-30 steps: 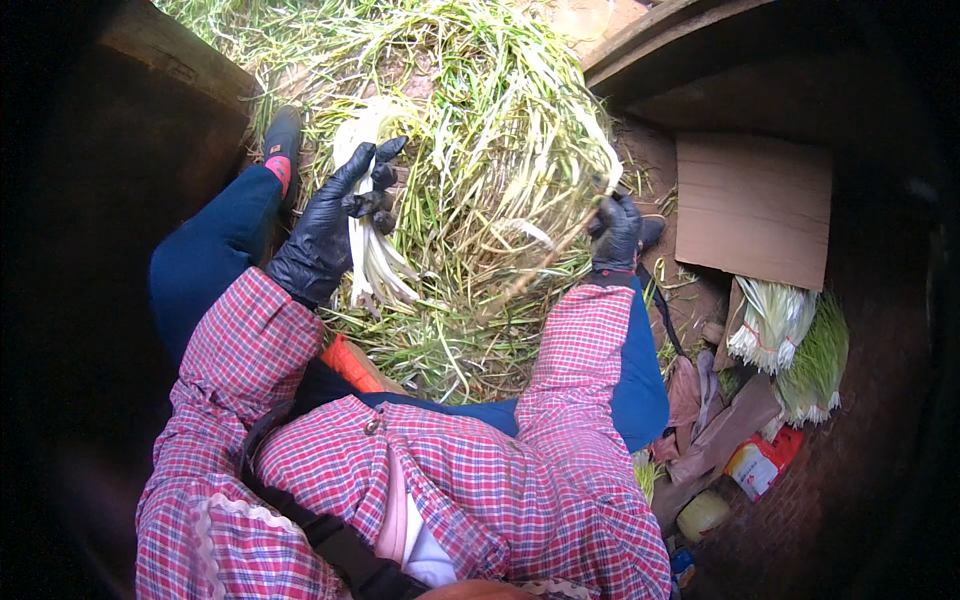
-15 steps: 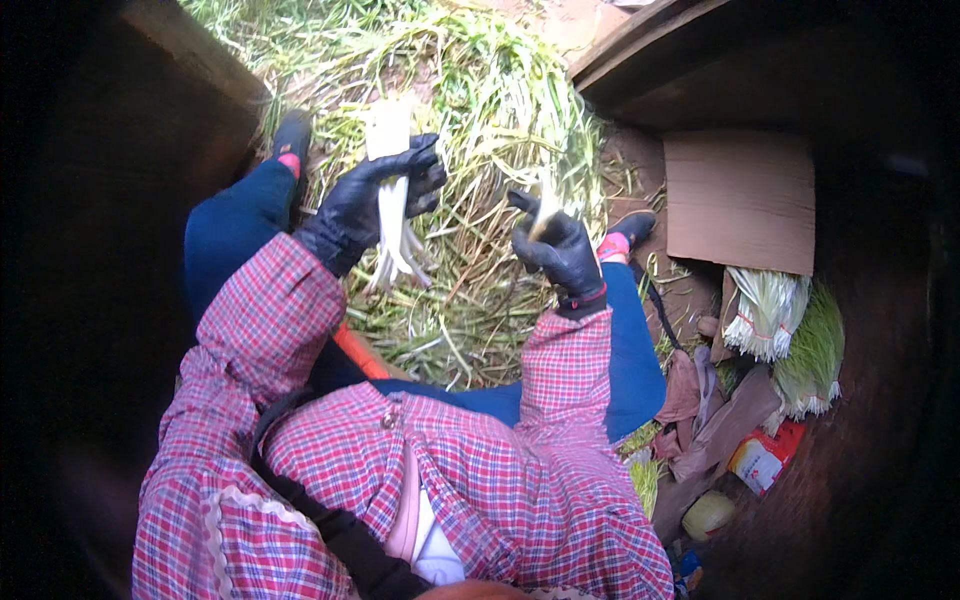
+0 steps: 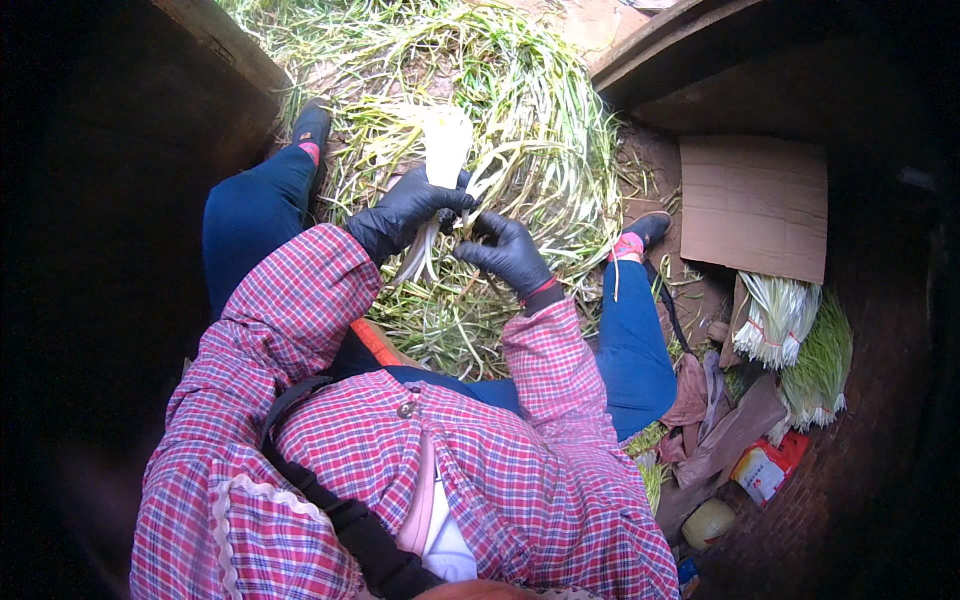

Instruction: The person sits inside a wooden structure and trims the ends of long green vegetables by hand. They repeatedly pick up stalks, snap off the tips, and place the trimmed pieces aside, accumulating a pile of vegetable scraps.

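Observation:
My left hand [image 3: 405, 215], in a black glove, is closed round a bunch of white leafy stalks [image 3: 447, 150]. The bunch's broad, overexposed part stands above the fingers, and thin pale ends hang below them. Close beside it on the right is my right hand [image 3: 507, 255], also gloved in black, its thumb and fingers pinched together around a thin pale leaf [image 3: 475, 190]. The exact grip is partly hidden by the fingers. Beneath both hands spreads a loose heap of green and yellowish leaves [image 3: 540, 120] on the ground between my legs.
At the right, tied bundles of white stalks [image 3: 775, 315] and green stalks [image 3: 818, 350] lie by a cardboard sheet [image 3: 755, 205]. A red and white packet [image 3: 768, 466] and a round pale object [image 3: 708, 523] are lower down. Wooden boards [image 3: 650, 50] border the upper right.
My right hand has come left and down to the bunch; the pale piece it held upright no longer shows there. My left hand has shifted right with the bunch. The whole view has moved slightly.

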A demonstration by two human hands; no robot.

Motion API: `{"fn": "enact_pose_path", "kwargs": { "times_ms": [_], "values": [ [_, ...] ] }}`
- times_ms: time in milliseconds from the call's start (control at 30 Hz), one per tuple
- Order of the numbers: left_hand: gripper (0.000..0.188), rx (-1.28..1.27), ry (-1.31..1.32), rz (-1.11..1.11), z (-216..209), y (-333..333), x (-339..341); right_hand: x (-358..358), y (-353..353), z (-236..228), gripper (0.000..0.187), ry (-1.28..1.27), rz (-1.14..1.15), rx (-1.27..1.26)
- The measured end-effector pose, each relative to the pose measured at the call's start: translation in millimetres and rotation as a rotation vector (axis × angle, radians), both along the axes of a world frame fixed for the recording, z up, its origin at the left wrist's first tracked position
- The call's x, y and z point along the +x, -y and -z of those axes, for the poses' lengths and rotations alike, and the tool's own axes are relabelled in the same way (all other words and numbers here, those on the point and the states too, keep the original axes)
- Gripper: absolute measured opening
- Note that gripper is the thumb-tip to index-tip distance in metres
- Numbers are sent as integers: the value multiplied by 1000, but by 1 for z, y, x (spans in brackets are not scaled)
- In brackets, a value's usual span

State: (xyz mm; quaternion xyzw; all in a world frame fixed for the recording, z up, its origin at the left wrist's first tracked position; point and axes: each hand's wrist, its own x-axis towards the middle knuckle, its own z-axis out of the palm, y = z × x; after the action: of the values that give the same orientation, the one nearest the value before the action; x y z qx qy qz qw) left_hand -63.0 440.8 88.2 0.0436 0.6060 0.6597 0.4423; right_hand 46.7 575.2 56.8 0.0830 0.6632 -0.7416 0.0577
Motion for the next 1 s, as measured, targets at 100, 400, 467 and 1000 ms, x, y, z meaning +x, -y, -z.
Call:
{"fn": "enact_pose_path", "kwargs": {
  "times_ms": [100,400,467,1000],
  "values": [
    [32,97,16,-56,1,-1,4,-3,0,3,16,111,177,-243],
    [21,388,253,-272,-23,20,-31,14,-36,32,14,-55,335,473],
    [22,426,363,-268,-28,29,-45,23,-54,60,15,42,340,763],
    [20,395,221,-180,-52,31,-48,-16,3,24,31,-308,81,242]
  ]
}}
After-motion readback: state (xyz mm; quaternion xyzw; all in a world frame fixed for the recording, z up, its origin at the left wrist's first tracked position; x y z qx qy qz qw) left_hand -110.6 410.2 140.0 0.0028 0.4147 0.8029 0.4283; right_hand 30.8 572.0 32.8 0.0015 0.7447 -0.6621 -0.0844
